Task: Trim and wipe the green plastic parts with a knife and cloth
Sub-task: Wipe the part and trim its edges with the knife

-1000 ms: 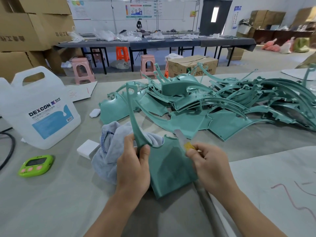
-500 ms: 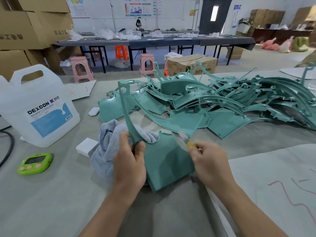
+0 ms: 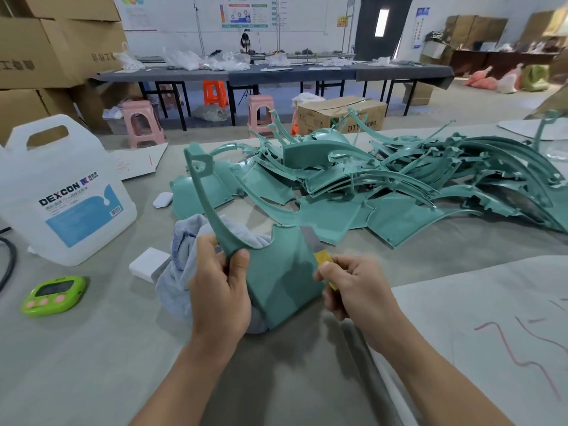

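My left hand (image 3: 219,287) grips a green plastic part (image 3: 281,272) where its long curved arm meets its flat panel; the arm rises up and to the left. My right hand (image 3: 353,287) pinches a yellow-handled knife (image 3: 319,256), whose grey blade lies along the panel's right edge. A blue-grey cloth (image 3: 184,259) is bunched on the table behind and under the held part. A large pile of green parts (image 3: 368,192) spreads across the table beyond my hands.
A white DEXCON jug (image 3: 64,192) stands at the left, with a green timer (image 3: 53,295) in front of it and a black cable at the left edge. A small white block (image 3: 147,264) lies beside the cloth. White sheet (image 3: 491,318) with red marks covers the table's right.
The knife blade has slid down along the panel's right edge toward me. The held part has shifted a little to the left with my left hand.
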`<state>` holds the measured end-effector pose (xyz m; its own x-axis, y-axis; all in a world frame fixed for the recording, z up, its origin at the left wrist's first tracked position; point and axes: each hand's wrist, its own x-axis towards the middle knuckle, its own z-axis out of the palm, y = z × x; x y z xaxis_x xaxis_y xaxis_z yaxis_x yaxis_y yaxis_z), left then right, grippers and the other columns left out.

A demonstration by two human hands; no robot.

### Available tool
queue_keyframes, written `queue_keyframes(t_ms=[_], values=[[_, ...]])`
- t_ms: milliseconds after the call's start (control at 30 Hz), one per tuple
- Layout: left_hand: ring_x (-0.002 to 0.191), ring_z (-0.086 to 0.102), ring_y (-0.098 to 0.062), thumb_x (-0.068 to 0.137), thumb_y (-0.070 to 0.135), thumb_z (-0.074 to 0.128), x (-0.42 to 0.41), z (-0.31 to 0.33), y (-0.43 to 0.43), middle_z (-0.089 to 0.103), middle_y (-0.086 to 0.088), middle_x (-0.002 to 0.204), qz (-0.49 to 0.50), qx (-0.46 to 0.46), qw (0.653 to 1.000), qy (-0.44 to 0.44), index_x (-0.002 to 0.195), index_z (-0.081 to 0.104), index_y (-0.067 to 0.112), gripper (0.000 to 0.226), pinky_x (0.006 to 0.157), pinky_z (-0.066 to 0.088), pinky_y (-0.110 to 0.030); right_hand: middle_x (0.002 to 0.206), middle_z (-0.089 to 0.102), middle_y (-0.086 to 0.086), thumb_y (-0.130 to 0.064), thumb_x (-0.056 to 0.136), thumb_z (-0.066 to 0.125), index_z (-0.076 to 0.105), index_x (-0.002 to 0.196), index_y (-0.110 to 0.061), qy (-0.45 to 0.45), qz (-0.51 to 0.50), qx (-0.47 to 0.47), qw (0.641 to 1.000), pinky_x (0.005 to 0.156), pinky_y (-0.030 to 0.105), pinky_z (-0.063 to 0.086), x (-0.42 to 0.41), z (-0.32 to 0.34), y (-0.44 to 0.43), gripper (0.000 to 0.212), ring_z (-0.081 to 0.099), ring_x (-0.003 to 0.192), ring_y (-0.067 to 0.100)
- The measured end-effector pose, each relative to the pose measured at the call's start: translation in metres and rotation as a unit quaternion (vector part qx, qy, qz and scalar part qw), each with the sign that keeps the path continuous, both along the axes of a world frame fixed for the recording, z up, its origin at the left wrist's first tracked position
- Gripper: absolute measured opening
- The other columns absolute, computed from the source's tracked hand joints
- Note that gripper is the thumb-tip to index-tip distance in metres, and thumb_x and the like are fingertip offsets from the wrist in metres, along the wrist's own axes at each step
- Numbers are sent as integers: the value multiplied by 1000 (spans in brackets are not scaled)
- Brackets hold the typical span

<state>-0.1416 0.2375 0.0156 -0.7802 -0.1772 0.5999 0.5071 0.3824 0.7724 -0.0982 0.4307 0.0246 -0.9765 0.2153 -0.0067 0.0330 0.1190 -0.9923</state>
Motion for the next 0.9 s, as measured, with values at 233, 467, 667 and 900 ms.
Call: queue_keyframes(t_ms=[233, 467, 667, 900], values=[[52, 56, -17, 99, 32, 56, -3, -3, -6, 61, 6, 63, 0, -5, 1000, -4, 96, 42, 47, 20, 52, 48, -39, 46, 49, 8, -8, 87, 55, 65, 54, -18, -57, -78, 0, 995, 44, 28, 29, 0, -1, 6, 36, 37, 40, 20], [54, 54, -11, 100, 34, 53, -2, -3, -5, 59, 8, 64, -31, -12, 999, 22, 99, 41, 40, 14, 55, 41, -20, 48, 49, 10, -11, 99, 55, 68, 64, -19, 36, 4, -71, 997, 38, 21, 31, -4, 4, -5, 38, 38, 38, 16], [59, 58, -10, 99, 28, 55, -4, -3, -7, 60, 9, 64, -19, -13, 1000, 18, 96, 42, 46, 23, 57, 42, -21, 46, 47, 3, -11, 87, 57, 65, 53, -16, -84, -93, 66, 990, 48, 27, 31, -5, -4, 13, 35, 37, 42, 19], [57, 56, -10, 99, 22, 58, -7, -6, -7, 59, 9, 62, -4, -22, 1000, 20, 101, 41, 39, 24, 55, 41, -22, 44, 48, 8, -21, 79, 57, 67, 58, -20, -7, -24, -31, 999, 38, 23, 29, -3, 1, 1, 23, 37, 35, 17]])
